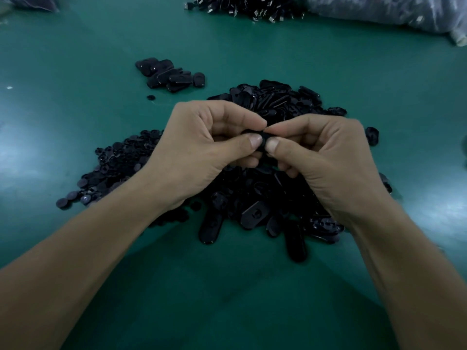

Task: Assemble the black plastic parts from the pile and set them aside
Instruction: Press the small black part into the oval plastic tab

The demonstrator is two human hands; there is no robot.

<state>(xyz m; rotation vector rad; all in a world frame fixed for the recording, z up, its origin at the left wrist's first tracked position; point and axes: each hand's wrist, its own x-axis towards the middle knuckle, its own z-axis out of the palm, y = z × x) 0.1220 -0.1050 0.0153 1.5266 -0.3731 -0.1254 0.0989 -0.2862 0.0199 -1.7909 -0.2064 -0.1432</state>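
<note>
Grips of the left hand (209, 137) and right hand (321, 157) are closed together on one piece. On the table (75, 72), the pile (255, 213) is spread directly beneath them. The assembled group (169, 74) is found at eleven o'clock, nearer the left hand. The black part (262, 140) is pinched between both thumbs.

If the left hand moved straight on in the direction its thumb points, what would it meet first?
Probably the right hand: the left hand points at it, both pinching a small black part.

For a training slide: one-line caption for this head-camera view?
Left hand and right hand pinch a black plastic part above the pile on a green table.
</note>
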